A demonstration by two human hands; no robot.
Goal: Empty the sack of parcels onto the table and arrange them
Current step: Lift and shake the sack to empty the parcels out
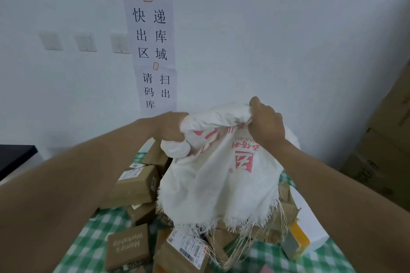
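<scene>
Parcels piled on bench; both hands' fingers clamped on upturned sack; lift higher, shake.

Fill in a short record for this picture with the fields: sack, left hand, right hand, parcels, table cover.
sack: white sack, upside down, frayed mouth pointing down
left hand: left hand grips the sack's bunched bottom
right hand: right hand grips the same end
parcels: brown parcels heaped under and beside the sack
table cover: green checked cloth
</scene>
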